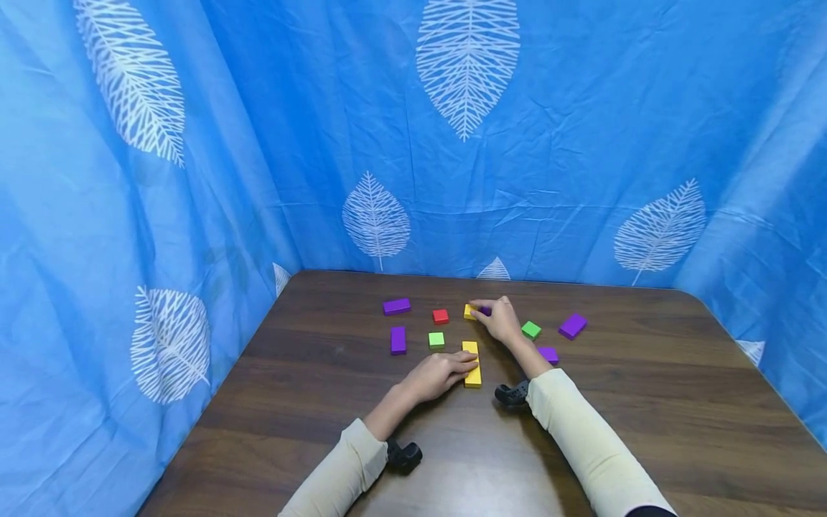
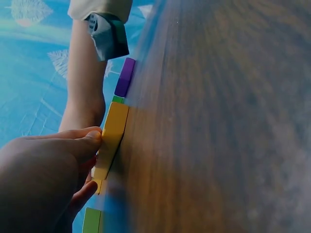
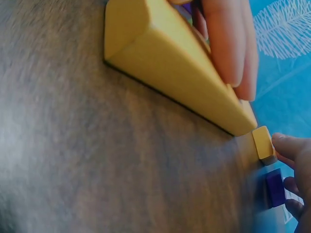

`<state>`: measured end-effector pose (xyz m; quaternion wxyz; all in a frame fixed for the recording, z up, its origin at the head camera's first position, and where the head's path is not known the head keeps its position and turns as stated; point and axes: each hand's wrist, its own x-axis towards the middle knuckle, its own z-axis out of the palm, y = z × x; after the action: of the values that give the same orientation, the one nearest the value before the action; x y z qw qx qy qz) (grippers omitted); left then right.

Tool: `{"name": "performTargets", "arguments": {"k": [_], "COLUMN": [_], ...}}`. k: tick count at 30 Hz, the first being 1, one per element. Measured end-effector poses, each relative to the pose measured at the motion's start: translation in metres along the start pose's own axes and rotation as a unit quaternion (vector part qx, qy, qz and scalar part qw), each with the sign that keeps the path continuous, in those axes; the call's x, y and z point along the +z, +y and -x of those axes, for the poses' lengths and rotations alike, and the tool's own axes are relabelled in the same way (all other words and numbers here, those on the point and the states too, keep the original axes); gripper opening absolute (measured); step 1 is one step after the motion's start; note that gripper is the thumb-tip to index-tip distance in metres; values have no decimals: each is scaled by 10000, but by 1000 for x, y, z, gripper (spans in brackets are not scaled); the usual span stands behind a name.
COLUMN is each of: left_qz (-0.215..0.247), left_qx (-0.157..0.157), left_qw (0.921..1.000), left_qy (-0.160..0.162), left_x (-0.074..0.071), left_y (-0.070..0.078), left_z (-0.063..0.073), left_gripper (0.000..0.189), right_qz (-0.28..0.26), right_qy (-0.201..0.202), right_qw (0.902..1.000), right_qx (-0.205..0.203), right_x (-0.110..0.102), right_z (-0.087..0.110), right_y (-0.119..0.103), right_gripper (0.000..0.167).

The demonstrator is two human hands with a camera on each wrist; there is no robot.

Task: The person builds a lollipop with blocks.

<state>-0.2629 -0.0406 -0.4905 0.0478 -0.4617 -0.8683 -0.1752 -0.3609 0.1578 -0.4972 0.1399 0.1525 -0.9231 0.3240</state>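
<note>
My left hand [image 1: 439, 375] rests on a long yellow block [image 1: 472, 380], with its fingers lying across the top. In the right wrist view those fingers look nearly straight over the long block. Farther back, my right hand [image 1: 501, 321] holds a short yellow block [image 1: 468, 312] between index finger and thumb. A purple block [image 3: 275, 188] stands beside the short yellow one, partly covered by the right hand in the head view. Both yellow blocks are on the brown wooden table [image 1: 258, 402], the short one beyond the far end of the long one.
Left of the hands lie two purple blocks [image 1: 398, 340], a red block [image 1: 440, 317] and a green block [image 1: 436, 340]. On the right are another green block [image 1: 531, 329] and two more purple ones [image 1: 573, 326]. A blue leaf-patterned curtain [image 1: 310, 129] hangs behind the table.
</note>
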Motion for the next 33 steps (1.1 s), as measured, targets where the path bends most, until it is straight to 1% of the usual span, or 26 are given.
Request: {"name": "performTargets", "arguments": {"k": [5, 7, 10, 14, 17, 24, 30, 33], "left_qz": [24, 43, 92, 231, 401, 683, 801, 813], "left_qx": [-40, -27, -24, -83, -56, 254, 427, 458], "left_qw": [10000, 10000, 10000, 9997, 9992, 9973, 9959, 9956], "left_qy": [-37, -35, -15, -17, 6, 57, 3, 45], "left_x": [0, 0, -1, 0, 1, 1, 1, 2], "left_y": [0, 1, 2, 5, 8, 19, 30, 35], "left_z": [2, 3, 6, 12, 20, 35, 47, 51], "left_gripper": [32, 32, 33, 33, 33, 34, 34, 35], "right_qz": [294, 346, 352, 322, 214, -85, -189, -211], "right_qy": [39, 27, 13, 46, 37, 88, -40, -35], "right_qw": [9995, 9994, 9994, 9993, 9991, 9976, 9977, 9977], "right_qx": [-106, -86, -68, -189, -369, -678, -657, -643], "right_x": [1, 0, -2, -3, -3, -2, -4, -4], "right_z": [1, 2, 5, 13, 20, 43, 67, 77], "right_y": [2, 3, 2, 0, -1, -8, -23, -28], "right_gripper": [21, 21, 22, 22, 21, 20, 22, 22]}}
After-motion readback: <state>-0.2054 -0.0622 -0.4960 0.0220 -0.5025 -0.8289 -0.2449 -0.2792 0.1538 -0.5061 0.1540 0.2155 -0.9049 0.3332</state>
